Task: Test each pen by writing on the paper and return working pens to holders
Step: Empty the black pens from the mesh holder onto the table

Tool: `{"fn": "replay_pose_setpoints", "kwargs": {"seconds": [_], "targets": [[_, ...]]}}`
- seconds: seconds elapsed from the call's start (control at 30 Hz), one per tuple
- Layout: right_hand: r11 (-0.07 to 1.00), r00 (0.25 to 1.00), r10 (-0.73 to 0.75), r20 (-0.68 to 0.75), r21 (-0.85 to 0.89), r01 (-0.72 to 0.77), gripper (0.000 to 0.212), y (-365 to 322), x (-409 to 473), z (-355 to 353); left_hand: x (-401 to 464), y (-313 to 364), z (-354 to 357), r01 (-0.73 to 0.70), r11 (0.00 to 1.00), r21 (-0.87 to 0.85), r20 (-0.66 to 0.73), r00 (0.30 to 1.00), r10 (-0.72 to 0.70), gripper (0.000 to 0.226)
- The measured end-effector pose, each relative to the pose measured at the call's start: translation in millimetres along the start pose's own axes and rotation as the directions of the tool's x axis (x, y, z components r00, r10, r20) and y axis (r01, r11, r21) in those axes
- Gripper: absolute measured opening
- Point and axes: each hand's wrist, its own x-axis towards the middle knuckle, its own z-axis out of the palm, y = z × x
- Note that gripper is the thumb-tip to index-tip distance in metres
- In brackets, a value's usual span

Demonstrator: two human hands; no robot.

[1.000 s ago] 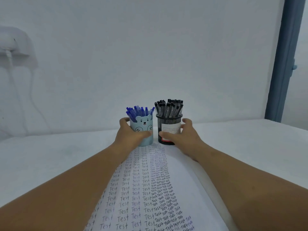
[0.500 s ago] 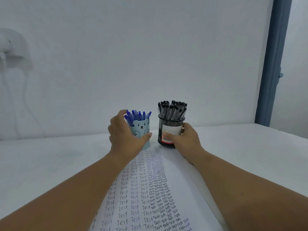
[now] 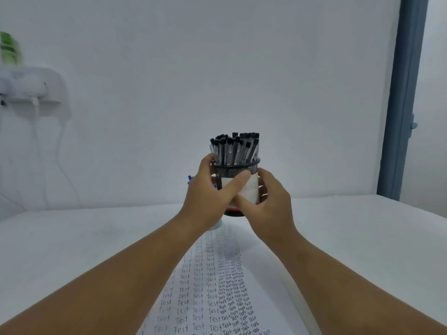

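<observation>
Both hands hold a black mesh pen holder (image 3: 250, 170) lifted above the table, full of several black-capped pens (image 3: 235, 148). My left hand (image 3: 209, 199) wraps its left side, thumb across the white label. My right hand (image 3: 267, 209) cups its right side and base. The light blue holder (image 3: 217, 224) is almost wholly hidden behind my left hand; only its bottom edge and one blue pen tip (image 3: 190, 178) show. The paper (image 3: 217, 293), covered in columns of the word "Test", lies between my forearms.
A white table (image 3: 362, 238) meets a white wall. A white wall shelf (image 3: 31, 90) with a cable hanging down is at the upper left. A blue-grey door frame (image 3: 401, 100) stands at the right.
My left hand let go of the blue holder and moved right onto the black holder. Both hands have lifted the black holder off the table.
</observation>
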Motion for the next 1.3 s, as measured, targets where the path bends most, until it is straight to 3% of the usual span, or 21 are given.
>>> {"fn": "replay_pose_setpoints", "kwargs": {"seconds": [0.17, 0.3, 0.37, 0.6, 0.8, 1.0, 1.1, 1.2, 1.3], "targets": [[0.997, 0.996, -0.052, 0.073, -0.048, 0.056, 0.053, -9.3, -4.8, 1.6, 5.4, 15.3, -17.9, 0.154, 0.988, -0.025, 0.091, 0.984, -0.151, 0.063], [0.992, 0.949, -0.100, 0.298, -0.044, 0.118, 0.061, -23.3, -16.8, 14.8, -11.8, 22.8, -58.2, 0.167, 0.984, -0.052, 0.057, 0.985, -0.165, 0.058], [0.997, 0.917, -0.070, 0.392, 0.015, 0.070, 0.058, -31.5, -24.4, 28.9, -22.5, 20.6, -86.0, 0.177, 0.984, -0.026, 0.022, 0.984, -0.177, 0.061], [0.991, 0.835, 0.123, 0.536, -0.018, -0.134, 0.097, -78.0, -17.9, 85.6, -68.5, 0.1, -185.0, 0.206, 0.937, 0.282, -0.190, 0.969, -0.155, 0.052], [0.982, 0.706, 0.187, 0.684, -0.157, -0.109, 0.104, -104.2, -7.1, 155.6, -87.0, -30.0, -243.0, 0.196, 0.826, 0.529, -0.294, 0.955, -0.039, 0.059], [0.985, 0.762, 0.117, 0.637, 0.024, -0.170, 0.095, -109.0, -21.8, 220.9, -85.3, -48.1, -259.4, 0.212, 0.745, 0.632, -0.332, 0.943, 0.013, 0.056], [0.964, 0.827, 0.115, 0.550, 0.139, -0.227, 0.084, -102.3, -32.9, 243.7, -85.6, -54.0, -261.3, 0.194, 0.697, 0.690, -0.303, 0.952, 0.035, 0.071], [0.938, 0.898, 0.160, 0.409, 0.219, -0.267, 0.058, -88.2, -40.5, 258.2, -85.2, -59.7, -264.2, 0.155, 0.623, 0.767, -0.266, 0.960, 0.088, 0.089], [0.921, 0.937, 0.193, 0.291, 0.276, -0.275, 0.027, -76.2, -46.7, 263.0, -85.2, -59.6, -263.1, 0.094, 0.574, 0.813, -0.198, 0.973, 0.120, 0.090]]}}
